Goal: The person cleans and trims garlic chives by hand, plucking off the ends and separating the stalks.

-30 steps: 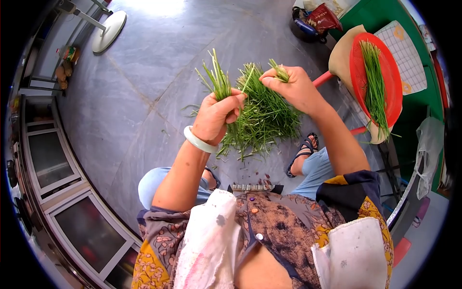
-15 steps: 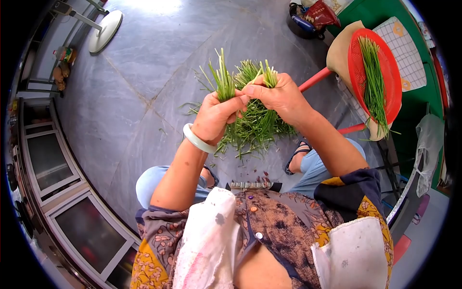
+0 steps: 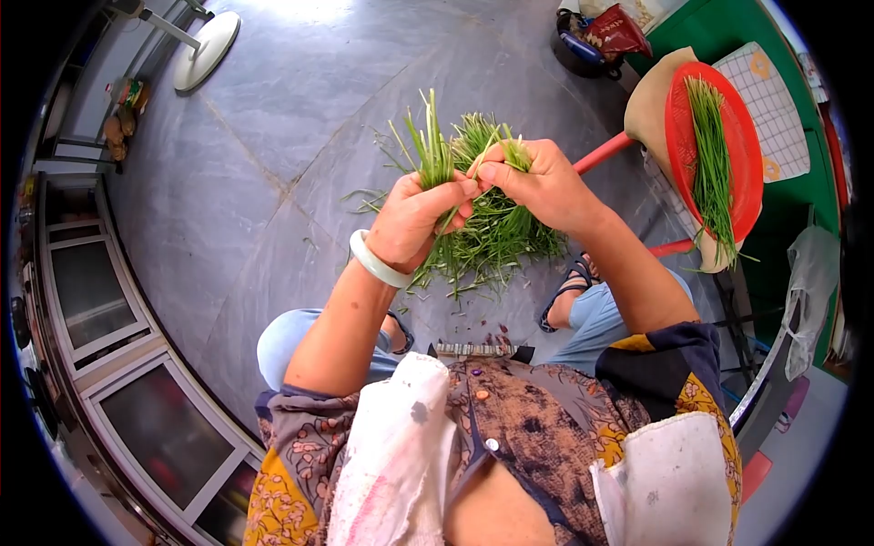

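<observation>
My left hand point(image 3: 414, 211), with a pale bangle point(image 3: 376, 262) at the wrist, is closed around a bunch of green stalks point(image 3: 435, 164) whose pale ends point up. My right hand point(image 3: 544, 187) is closed on a smaller bunch of stalks point(image 3: 516, 155). The fingertips of both hands nearly meet, with a thin pale stalk between them. Beneath and beyond the hands, a loose heap of green stalks point(image 3: 492, 238) lies on the grey floor. A red basket point(image 3: 677, 136) at the right holds more long stalks point(image 3: 710, 164), laid lengthwise.
The basket rests on a stool with red legs point(image 3: 603, 152). A dark pot point(image 3: 580, 56) with a red packet point(image 3: 619, 32) stands at the upper right. Glass-fronted cabinets point(image 3: 168, 428) line the left side. A round white base point(image 3: 208, 51) is at the upper left.
My right hand has moved left and slightly down from beside the heap to meet my left hand. Both hands still hold their bunches.
</observation>
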### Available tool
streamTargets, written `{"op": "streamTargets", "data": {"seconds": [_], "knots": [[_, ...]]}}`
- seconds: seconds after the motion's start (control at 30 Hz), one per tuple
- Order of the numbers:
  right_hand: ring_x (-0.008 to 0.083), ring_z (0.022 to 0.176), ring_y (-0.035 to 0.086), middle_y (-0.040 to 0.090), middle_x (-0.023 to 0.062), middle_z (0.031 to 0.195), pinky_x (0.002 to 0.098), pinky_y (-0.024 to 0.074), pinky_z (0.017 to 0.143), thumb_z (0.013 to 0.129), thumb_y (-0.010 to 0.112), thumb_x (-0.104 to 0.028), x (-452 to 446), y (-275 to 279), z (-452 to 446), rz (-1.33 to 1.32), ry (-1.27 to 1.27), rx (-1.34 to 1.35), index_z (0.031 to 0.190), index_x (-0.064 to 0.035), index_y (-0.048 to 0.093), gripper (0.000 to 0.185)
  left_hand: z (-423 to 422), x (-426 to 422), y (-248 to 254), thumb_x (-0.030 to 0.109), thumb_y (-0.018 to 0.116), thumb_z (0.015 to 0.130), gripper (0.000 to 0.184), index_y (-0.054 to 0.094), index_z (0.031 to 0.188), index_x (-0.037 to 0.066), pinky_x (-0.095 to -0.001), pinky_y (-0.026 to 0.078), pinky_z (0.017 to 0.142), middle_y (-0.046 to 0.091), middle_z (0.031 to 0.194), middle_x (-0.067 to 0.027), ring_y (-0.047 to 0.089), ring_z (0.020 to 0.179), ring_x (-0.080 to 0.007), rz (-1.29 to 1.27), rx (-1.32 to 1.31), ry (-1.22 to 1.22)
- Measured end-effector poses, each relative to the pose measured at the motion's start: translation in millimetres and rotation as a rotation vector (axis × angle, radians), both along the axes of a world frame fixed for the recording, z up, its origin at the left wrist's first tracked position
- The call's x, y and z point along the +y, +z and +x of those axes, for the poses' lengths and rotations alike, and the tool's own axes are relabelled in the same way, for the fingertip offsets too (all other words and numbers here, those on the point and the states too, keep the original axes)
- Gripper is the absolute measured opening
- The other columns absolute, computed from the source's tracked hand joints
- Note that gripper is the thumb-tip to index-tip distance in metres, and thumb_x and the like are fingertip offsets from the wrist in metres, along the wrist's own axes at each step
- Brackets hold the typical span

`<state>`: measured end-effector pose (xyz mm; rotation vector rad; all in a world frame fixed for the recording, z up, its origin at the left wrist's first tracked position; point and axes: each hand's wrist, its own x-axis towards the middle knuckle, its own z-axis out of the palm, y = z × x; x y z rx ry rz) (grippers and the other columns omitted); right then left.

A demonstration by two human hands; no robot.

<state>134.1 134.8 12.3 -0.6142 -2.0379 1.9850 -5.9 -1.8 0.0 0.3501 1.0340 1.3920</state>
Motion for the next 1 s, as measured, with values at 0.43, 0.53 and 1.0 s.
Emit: {"op": "streamTargets", "data": {"seconds": [0.43,0.53,1.0], "knots": [[0.0123,0.06,0.046,0.052,0.0108,0.066,0.0306,0.0411,0.056,0.084,0.062,-0.013,-3,-2,1,0.427,-0.189,-0.008,0.079,0.0022,0.057,0.017,-1,-1,-2,0.012,0.061,0.085,0.008,0.064,0.086,0.004,-0.0227,0.036,0.054,0.058,0.067,-0.0018,0.05,0.059,-0.01,-0.058,0.079,-0.011],[0.0158,0.059,0.045,0.051,0.0128,0.069,0.0315,0.0414,0.056,0.082,0.062,-0.01,-4,-1,0,0.483,-0.237,0.041,0.078,0.0027,0.055,0.016,0,0,-1,0.012,0.061,0.085,0.008,0.064,0.086,0.004,-0.0224,0.036,0.054,0.058,0.067,-0.0018,0.049,0.059,-0.0097,-0.054,0.087,-0.019],[0.0064,0.059,0.04,0.048,0.0056,0.061,0.0273,0.0393,0.052,0.081,0.061,-0.007,20,1,3,0.46,-0.404,-0.005,0.076,0.0005,0.055,0.011,0,-2,-2,0.013,0.061,0.086,0.009,0.063,0.083,0.005,-0.0225,0.036,0.053,0.058,0.067,-0.001,0.051,0.059,-0.0095,-0.058,0.091,-0.029]]}}
